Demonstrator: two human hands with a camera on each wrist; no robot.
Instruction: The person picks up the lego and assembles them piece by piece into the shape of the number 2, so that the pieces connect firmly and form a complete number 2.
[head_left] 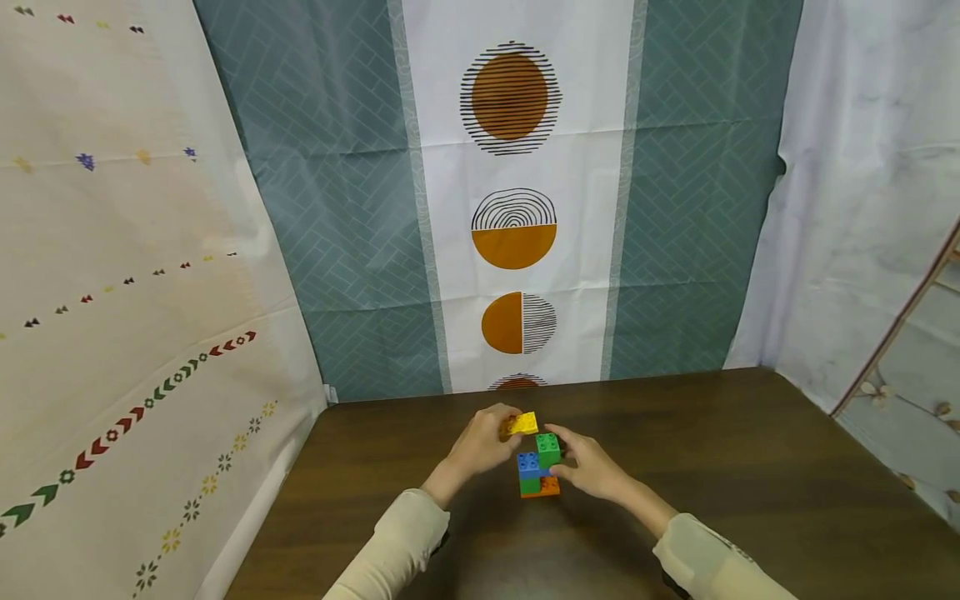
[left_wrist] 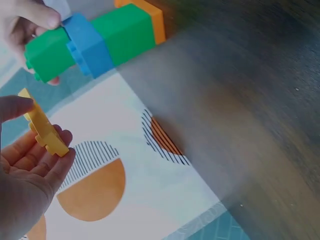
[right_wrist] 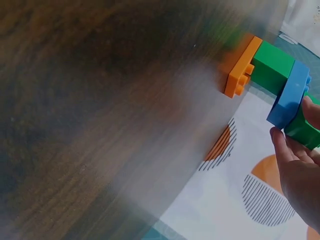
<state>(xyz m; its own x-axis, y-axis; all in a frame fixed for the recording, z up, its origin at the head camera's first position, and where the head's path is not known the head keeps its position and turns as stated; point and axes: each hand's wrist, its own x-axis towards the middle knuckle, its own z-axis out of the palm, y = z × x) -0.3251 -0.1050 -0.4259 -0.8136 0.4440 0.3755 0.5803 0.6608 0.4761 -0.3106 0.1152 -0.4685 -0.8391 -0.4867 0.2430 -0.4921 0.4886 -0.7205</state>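
On the table stands a stack of toy building bricks: a flat orange brick at the bottom, a lower green brick, a blue brick across it, and an upper green brick on the blue one's right end. My right hand grips the upper green brick from the right, thumb and fingers on opposite sides. Left of the stack and a little higher, my left hand pinches a thin yellow brick between thumb and fingers. In the left wrist view, this yellow brick is apart from the stack.
The dark wooden table reaches back to a patterned curtain hanging behind it. Another printed cloth hangs along the left side, and a pale marbled one along the right.
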